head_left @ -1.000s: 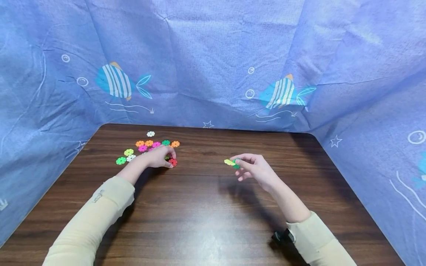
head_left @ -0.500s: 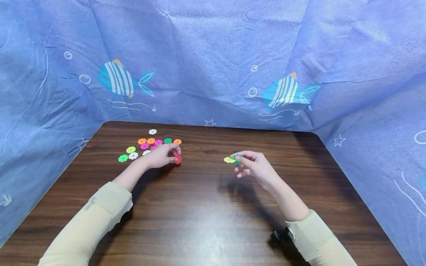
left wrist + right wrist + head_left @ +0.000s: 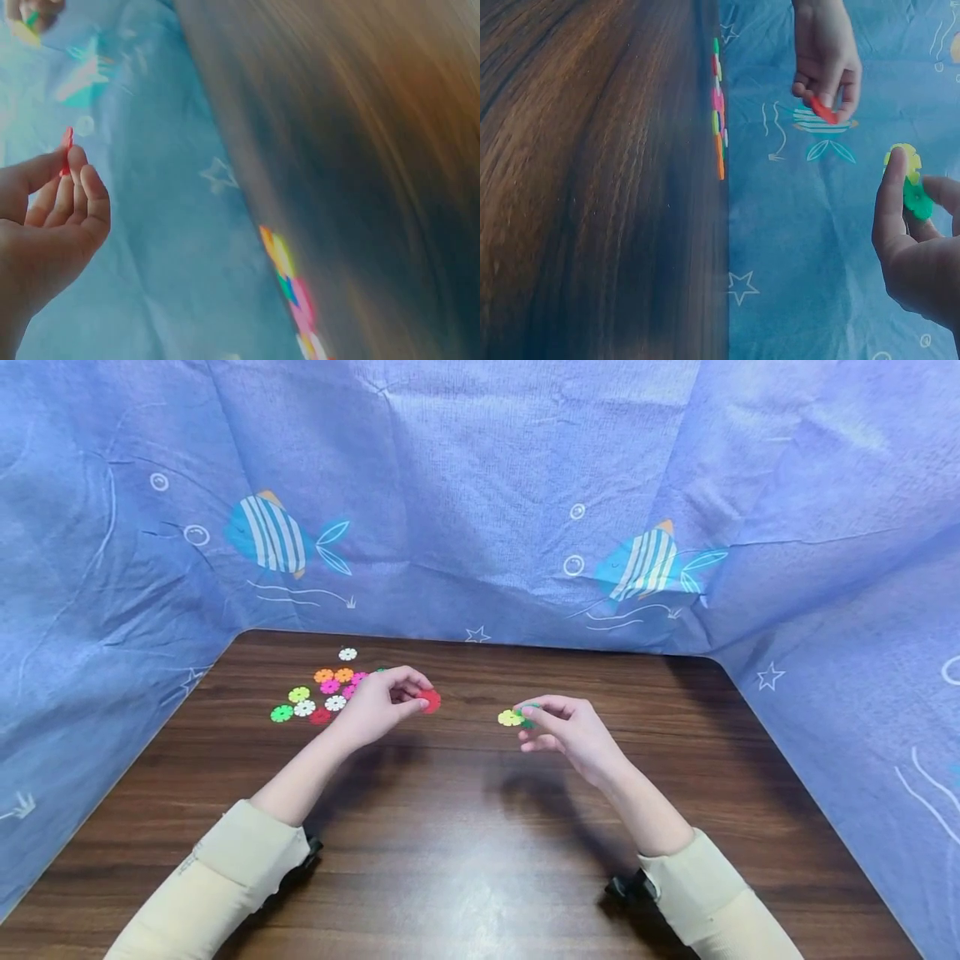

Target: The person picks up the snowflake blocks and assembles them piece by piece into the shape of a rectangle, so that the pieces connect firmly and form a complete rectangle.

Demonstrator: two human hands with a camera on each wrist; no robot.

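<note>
In the head view my left hand pinches a red flower-shaped interlocking disc between thumb and fingers, held above the table. The left wrist view shows this red disc edge-on at the fingertips. To the right, my right hand holds a green flower disc by thumb and forefinger. A yellow flower disc is joined to the green one and points toward the left hand. In the right wrist view the yellow disc sits above the green disc. A gap separates the red disc from the joined pair.
Loose discs lie at the table's back left: white, orange, pink, bright green and red among them. The left hand partly covers the group. A blue fish-print curtain surrounds the dark wooden table.
My left hand has lifted the red disc off the table and carried it right, toward the other hand. The right hand with the joined discs has shifted slightly left.
</note>
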